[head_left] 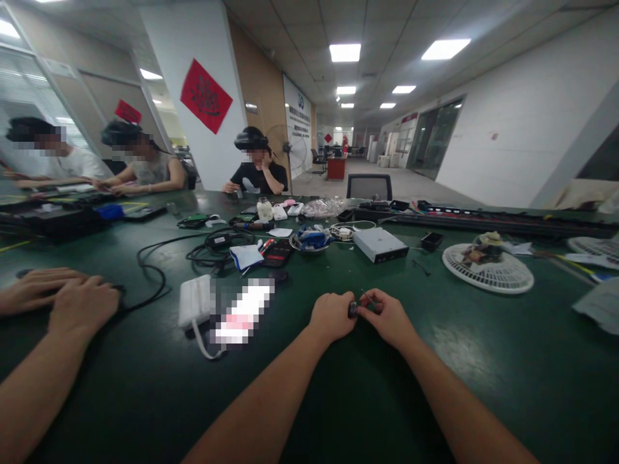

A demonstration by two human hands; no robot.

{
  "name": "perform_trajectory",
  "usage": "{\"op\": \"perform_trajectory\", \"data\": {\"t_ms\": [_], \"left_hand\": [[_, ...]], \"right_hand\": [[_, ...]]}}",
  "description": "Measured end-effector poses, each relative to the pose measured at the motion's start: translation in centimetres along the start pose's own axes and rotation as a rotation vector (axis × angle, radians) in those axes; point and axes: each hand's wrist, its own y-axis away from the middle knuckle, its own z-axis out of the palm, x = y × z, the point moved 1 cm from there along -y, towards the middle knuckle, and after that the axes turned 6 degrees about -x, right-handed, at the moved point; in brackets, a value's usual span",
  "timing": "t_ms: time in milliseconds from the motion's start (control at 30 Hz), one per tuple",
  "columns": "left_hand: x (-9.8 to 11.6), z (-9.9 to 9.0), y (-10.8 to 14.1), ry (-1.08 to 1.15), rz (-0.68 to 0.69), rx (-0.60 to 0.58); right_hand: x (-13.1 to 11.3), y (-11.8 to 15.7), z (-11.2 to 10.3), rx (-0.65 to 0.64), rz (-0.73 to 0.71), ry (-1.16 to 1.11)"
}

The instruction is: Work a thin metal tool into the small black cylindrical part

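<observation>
My left hand (333,318) is closed around a small dark object (353,310), whose end shows beside the thumb. What kind of object it is I cannot make out. Just to its right, the fingers of my right hand (385,314) pinch a thin metal piece (368,296) that sticks up to the left. The right thumb tip touches or nearly touches the dark object. Both hands are close together over the dark green table (367,393).
Another person's hands (80,299) rest at the left. Near them lie a white power bank (196,301) and a blurred-out phone (244,310). Beyond stand a silver optical drive (380,245), a bowl of blue items (310,238), black cables (213,248) and a white fan grille (488,274).
</observation>
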Motion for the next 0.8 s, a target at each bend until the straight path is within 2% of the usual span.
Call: {"op": "perform_trajectory", "data": {"t_ms": [100,400,667,800], "left_hand": [[0.03,-0.13,0.06,-0.003,0.007,0.000],[0.13,-0.29,0.15,-0.008,0.032,-0.015],[0.41,-0.69,0.61,-0.013,0.137,-0.005],[0.64,-0.93,0.67,0.027,0.096,0.002]], "right_hand": [[0.14,-0.09,-0.06,-0.006,0.002,0.035],[0.78,-0.43,0.11,-0.052,0.030,-0.073],[0.79,-0.27,-0.18,-0.045,0.014,-0.057],[0.33,-0.09,-0.22,-0.047,-0.015,-0.069]]}}
